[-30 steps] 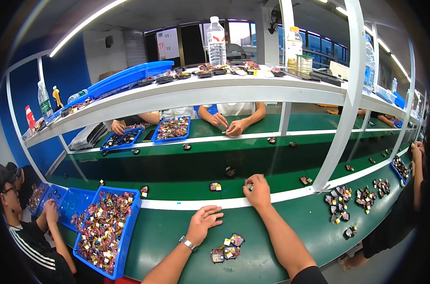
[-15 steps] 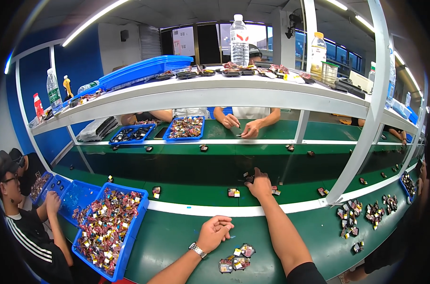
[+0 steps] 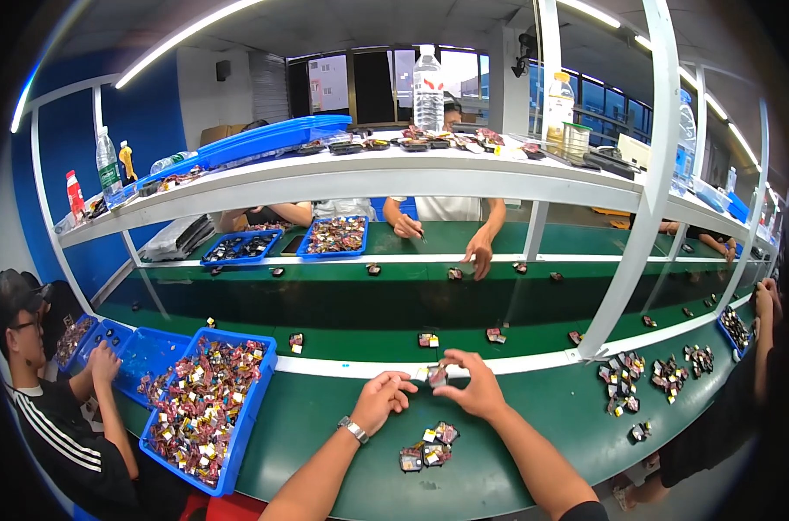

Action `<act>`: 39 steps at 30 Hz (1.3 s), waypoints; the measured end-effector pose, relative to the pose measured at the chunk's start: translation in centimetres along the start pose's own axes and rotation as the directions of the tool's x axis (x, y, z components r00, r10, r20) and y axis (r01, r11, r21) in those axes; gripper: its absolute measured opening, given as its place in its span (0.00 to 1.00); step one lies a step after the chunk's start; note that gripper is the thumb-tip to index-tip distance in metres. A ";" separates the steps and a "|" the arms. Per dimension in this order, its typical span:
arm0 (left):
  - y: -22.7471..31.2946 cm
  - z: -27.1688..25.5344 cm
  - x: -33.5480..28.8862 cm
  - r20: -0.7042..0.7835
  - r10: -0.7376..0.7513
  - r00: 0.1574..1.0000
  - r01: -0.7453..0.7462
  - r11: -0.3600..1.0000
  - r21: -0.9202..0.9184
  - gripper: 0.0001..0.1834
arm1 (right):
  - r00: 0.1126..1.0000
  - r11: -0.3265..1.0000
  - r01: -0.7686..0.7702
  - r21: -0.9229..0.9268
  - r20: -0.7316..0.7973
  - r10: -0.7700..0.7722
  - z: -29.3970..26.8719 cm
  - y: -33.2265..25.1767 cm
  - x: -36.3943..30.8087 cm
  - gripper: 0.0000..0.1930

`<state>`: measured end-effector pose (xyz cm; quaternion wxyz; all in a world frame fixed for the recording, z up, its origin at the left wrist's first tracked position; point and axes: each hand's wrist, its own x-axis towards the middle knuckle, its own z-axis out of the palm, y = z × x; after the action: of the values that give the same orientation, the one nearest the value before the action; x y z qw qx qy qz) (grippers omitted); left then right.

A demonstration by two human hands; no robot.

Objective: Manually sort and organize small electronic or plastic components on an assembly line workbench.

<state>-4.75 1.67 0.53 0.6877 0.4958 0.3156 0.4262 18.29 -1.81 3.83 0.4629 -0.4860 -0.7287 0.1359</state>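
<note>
My right hand (image 3: 479,389) grips a small dark electronic module (image 3: 438,377) between thumb and fingers, above the near work surface. A white tag shows at the module's left side. Close by on the left, my left hand (image 3: 382,401), with a metal watch at the wrist, has loosely bent fingers slightly apart and nothing visible in them. Its fingertips point toward the module; whether they touch it is hard to tell. Just in front of me, between my forearms, lies a small cluster of similar modules (image 3: 425,455) with reddish wires and white and yellow tags.
A blue tray (image 3: 260,382) heaped with modules stands at left, beside a seated person. Spaced modules lie along the green conveyor belt (image 3: 368,334). More module piles (image 3: 622,382) lie right, by a white post (image 3: 630,260). Across the belt, another person's hands work beneath a shelf (image 3: 368,184).
My right hand has come back from the belt toward me, bringing a module. My left hand has shifted slightly up and left. The person opposite now reaches one hand over the belt.
</note>
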 end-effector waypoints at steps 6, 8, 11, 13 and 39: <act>0.6 1.1 -0.4 0.401 -0.236 0.885 0.227 0.971 0.070 0.21 | 0.965 0.996 0.042 0.084 0.253 -0.062 -2.7 -2.8 -2.1 0.40; 0.6 1.0 -0.5 0.374 -0.217 0.902 0.228 0.974 0.015 0.20 | 0.954 0.993 0.094 0.076 0.277 -0.112 -2.4 -2.5 -1.8 0.39; 1.0 1.4 -0.7 0.313 -0.188 0.931 0.227 0.970 -0.090 0.18 | 0.979 0.957 -0.169 0.234 0.149 0.136 -1.3 -1.7 -2.6 0.35; 1.2 2.0 -1.0 0.138 -0.105 0.985 0.126 0.981 -0.149 0.19 | 0.986 0.957 -0.161 0.243 0.090 0.143 -0.2 -1.0 -3.2 0.29; 1.5 3.5 -1.5 0.205 -0.176 0.963 0.203 0.972 -0.117 0.20 | 0.986 0.984 0.168 -0.066 0.030 -0.167 -0.3 -3.6 -2.7 0.10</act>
<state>-2.82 -0.91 3.02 0.7851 0.4540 0.2636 0.3287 16.68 -5.94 4.85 0.4467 -0.4369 -0.7769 0.0774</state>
